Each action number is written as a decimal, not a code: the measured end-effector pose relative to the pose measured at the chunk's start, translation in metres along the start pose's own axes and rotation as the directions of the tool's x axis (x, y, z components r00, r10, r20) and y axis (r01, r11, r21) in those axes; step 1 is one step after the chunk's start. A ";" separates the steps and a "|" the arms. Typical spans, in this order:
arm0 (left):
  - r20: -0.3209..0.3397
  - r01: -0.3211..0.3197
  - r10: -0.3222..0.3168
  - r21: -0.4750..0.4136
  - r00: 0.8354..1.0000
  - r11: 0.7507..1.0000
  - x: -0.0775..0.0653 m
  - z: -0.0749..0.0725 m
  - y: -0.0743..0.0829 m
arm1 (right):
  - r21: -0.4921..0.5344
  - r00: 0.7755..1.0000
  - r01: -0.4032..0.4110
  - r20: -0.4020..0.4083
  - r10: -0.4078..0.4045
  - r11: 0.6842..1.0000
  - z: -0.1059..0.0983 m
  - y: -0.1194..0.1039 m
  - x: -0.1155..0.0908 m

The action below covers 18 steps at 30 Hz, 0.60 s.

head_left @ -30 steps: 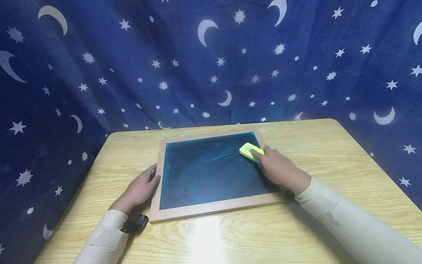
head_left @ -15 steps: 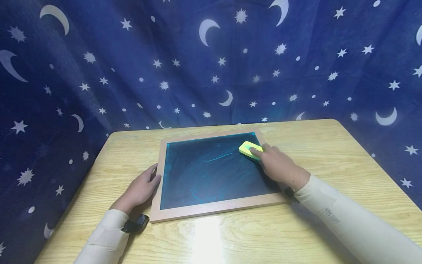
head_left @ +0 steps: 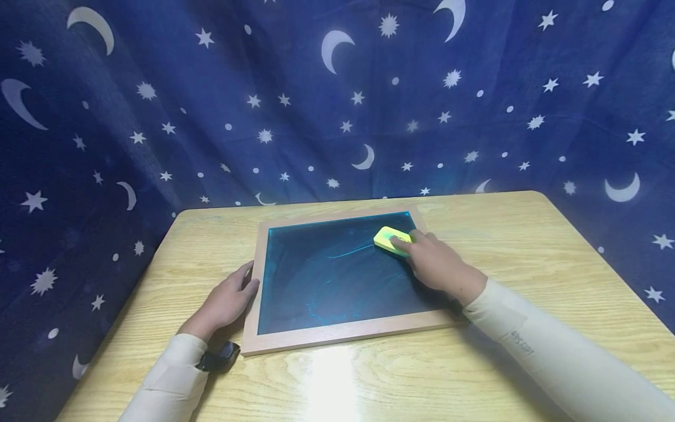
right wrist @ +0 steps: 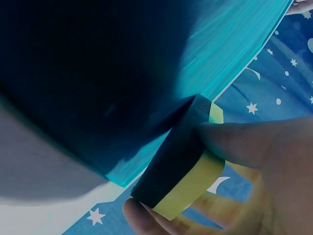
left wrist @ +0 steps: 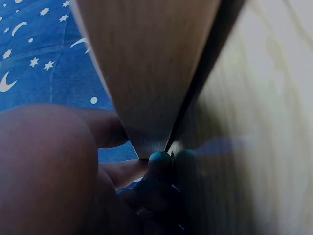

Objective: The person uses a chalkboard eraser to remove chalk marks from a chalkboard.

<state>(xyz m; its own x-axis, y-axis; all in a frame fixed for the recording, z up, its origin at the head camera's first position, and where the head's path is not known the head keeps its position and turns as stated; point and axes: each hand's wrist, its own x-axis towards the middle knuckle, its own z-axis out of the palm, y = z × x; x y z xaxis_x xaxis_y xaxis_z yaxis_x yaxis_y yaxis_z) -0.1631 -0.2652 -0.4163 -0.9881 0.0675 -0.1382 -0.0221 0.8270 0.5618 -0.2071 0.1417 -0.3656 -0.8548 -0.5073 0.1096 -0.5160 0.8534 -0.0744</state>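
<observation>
A small chalkboard in a light wood frame lies on the table, with faint blue chalk smears and one clear curved line. My left hand grips the frame's left side, its thumb at the edge. In the left wrist view, fingers meet the wooden side. My right hand holds a yellow chalkboard eraser over the upper right of the board. The right wrist view shows the eraser's dark felt facing the board, thumb on one side and fingers on the other.
The wood-grain table extends around the board, with a bright reflection in front of it. A blue curtain with moons and stars hangs behind and along both sides. A black wrist strap is on the left sleeve.
My right hand has slid the eraser slightly left, so its corner now reaches the right end of the blue line. The left hand keeps its place on the frame.
</observation>
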 end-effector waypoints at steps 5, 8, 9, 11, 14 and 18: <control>0.001 -0.003 0.003 -0.003 1.000 1.000 0.000 0.000 0.000 | -0.021 1.000 0.008 -0.003 -0.008 1.000 0.001 -0.004 0.001; 0.000 -0.009 0.009 -0.002 1.000 1.000 0.001 0.001 0.000 | -0.032 1.000 0.025 -0.014 -0.025 0.999 0.003 -0.006 0.001; 0.000 -0.009 0.009 -0.004 1.000 1.000 0.001 0.001 0.000 | -0.034 0.999 0.035 -0.022 -0.035 0.999 0.004 -0.006 0.001; -0.001 -0.011 0.011 -0.007 1.000 1.000 0.001 0.001 0.000 | -0.036 0.998 0.054 -0.038 -0.055 0.998 0.005 -0.008 0.001; -0.002 -0.015 0.015 -0.007 1.000 1.000 0.001 0.001 0.000 | -0.035 0.996 0.073 -0.053 -0.075 0.997 0.007 -0.011 0.001; -0.001 -0.013 0.013 -0.006 1.000 1.000 0.000 0.000 0.000 | -0.034 0.995 0.086 -0.054 -0.088 0.996 0.007 -0.017 0.000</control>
<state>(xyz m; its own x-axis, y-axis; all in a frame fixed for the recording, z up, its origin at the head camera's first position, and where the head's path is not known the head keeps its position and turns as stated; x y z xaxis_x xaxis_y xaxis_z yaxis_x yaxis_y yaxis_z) -0.1635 -0.2652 -0.4164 -0.9884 0.0779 -0.1302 -0.0101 0.8225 0.5687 -0.1984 0.1267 -0.3710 -0.8021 -0.5729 0.1687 -0.5853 0.8102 -0.0313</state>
